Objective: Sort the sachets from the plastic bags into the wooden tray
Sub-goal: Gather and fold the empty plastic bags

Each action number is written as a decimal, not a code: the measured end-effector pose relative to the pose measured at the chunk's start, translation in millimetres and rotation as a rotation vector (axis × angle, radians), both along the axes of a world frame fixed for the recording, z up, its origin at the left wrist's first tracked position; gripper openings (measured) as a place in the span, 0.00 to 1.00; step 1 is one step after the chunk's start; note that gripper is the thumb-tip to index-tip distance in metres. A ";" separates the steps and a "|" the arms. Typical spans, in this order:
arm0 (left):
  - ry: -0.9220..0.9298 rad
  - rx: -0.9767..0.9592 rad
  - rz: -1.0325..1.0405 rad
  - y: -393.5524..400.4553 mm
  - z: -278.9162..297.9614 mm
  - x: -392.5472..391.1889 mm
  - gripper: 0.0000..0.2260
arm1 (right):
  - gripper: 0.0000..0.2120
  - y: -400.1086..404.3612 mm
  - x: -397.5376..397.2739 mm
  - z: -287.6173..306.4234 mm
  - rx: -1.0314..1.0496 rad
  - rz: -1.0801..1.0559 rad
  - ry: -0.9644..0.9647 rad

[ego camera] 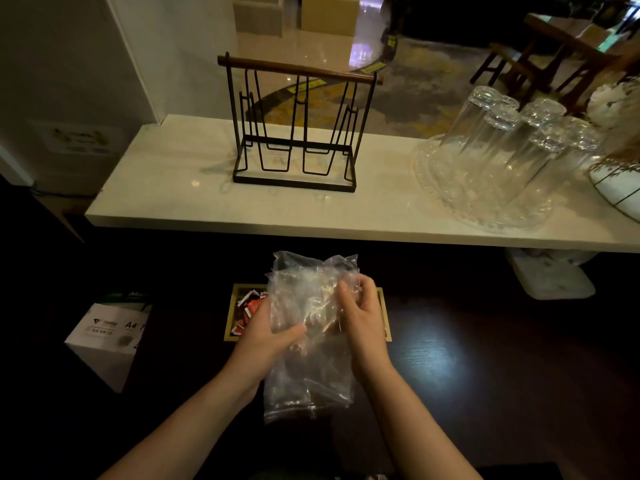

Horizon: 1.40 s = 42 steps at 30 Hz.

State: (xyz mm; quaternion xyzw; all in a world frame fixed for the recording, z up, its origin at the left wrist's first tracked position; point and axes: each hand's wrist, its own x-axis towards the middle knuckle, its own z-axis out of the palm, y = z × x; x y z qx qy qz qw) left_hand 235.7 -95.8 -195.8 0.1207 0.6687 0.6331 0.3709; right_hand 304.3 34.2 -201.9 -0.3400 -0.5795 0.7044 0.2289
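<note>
I hold crumpled clear plastic bags (308, 341) in front of me, above a dark table. My left hand (266, 332) grips the bags from the left, thumb across the front. My right hand (362, 317) grips them from the right with curled fingers. Behind the bags lies the wooden tray (231, 318), mostly hidden by the plastic and my hands. Red, white and black sachets (247, 308) lie in its left part. Whether any sachet is inside the bags cannot be made out.
A white A4 paper box (107, 336) sits to the left of the tray. A white counter (194, 202) beyond carries a black wire rack (294, 133) and upturned glasses (502, 147) on a glass tray.
</note>
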 end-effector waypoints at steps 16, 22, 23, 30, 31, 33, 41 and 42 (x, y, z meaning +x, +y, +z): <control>-0.234 0.134 0.039 -7.4 7.8 -17.4 0.12 | 0.22 21.6 21.7 8.7 -0.248 0.416 -0.002; -0.370 0.173 0.078 -11.5 -0.2 -23.8 0.13 | 0.17 29.5 26.2 -0.6 -0.012 0.421 0.039; -0.451 0.206 0.078 -12.7 -2.1 -27.2 0.12 | 0.16 31.0 26.2 -4.2 0.119 0.421 0.020; -0.600 -0.053 -0.274 -18.1 -13.3 -30.7 0.26 | 0.16 22.0 18.4 -7.1 0.924 0.710 -0.107; -0.590 -0.077 -0.282 -19.4 -17.9 -28.3 0.31 | 0.16 21.5 17.6 -6.8 0.976 0.704 -0.104; -0.571 -0.068 -0.313 -21.7 -26.0 -23.4 0.35 | 0.16 23.9 17.4 -8.8 0.955 0.644 -0.070; -0.550 -0.029 -0.143 -13.2 -29.0 0.5 0.10 | 0.15 27.2 26.0 -19.1 -0.101 0.175 0.188; -0.579 0.025 -0.044 -9.4 -27.3 0.5 0.06 | 0.22 27.2 29.5 -19.4 -0.346 0.165 0.306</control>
